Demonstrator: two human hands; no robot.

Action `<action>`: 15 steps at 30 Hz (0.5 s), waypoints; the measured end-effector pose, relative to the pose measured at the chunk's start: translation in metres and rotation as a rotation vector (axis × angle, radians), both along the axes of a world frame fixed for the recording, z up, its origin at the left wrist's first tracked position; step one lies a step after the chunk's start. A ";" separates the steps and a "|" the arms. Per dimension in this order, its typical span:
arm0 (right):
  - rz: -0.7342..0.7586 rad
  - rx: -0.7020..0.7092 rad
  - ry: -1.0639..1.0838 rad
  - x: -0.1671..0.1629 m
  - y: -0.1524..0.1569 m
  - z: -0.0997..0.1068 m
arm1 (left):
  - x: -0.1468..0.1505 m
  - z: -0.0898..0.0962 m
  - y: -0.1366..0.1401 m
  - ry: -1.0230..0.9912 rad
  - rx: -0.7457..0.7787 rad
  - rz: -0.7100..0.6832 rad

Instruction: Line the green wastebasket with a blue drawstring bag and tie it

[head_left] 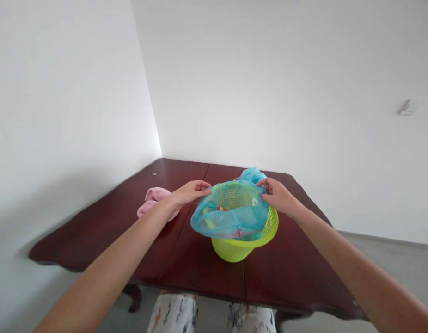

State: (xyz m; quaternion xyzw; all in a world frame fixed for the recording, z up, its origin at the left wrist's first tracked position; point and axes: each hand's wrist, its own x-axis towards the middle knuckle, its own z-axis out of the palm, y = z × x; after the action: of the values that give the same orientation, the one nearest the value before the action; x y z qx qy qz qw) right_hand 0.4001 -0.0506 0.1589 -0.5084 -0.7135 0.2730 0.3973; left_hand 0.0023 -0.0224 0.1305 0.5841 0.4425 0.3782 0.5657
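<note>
A thin, see-through blue plastic bag (231, 222) is spread over the mouth of a yellow-green perforated basket (231, 252). At the bag's left edge, my left hand (191, 192) pinches the film between thumb and fingers. My right hand (276, 194) grips the opposite edge, its fingers curled on the plastic. The bag's front hangs over the near left part of the basket's rim. Through the film a small orange and white patch shows, too blurred to name.
More bunched blue plastic (253, 175) lies behind the basket. A folded pink cloth (156, 199) rests left of it on the dark red wooden table (110, 231). A tiny white scrap (154, 174) sits near the far left edge. White walls stand behind and to the left.
</note>
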 end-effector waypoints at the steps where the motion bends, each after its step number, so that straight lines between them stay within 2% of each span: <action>1: -0.001 -0.019 0.048 0.000 0.001 0.002 | 0.000 -0.001 0.002 -0.019 0.005 0.009; 5: -0.018 -0.082 0.256 -0.001 0.004 0.007 | 0.000 0.005 0.007 -0.051 0.110 0.051; 8: -0.048 0.015 0.285 0.003 0.013 0.006 | 0.003 0.017 0.012 -0.009 0.265 0.095; 10: -0.053 0.095 0.188 0.008 0.021 0.002 | 0.008 0.025 0.017 0.006 0.326 0.132; 15: -0.131 0.305 -0.201 0.012 0.044 -0.008 | 0.030 0.038 0.036 0.006 0.359 0.207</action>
State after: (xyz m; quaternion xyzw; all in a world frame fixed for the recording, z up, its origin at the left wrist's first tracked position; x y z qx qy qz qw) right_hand 0.4126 -0.0062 0.1509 -0.5125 -0.7480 0.0832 0.4134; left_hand 0.0323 0.0133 0.1687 0.6279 0.4273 0.5056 0.4092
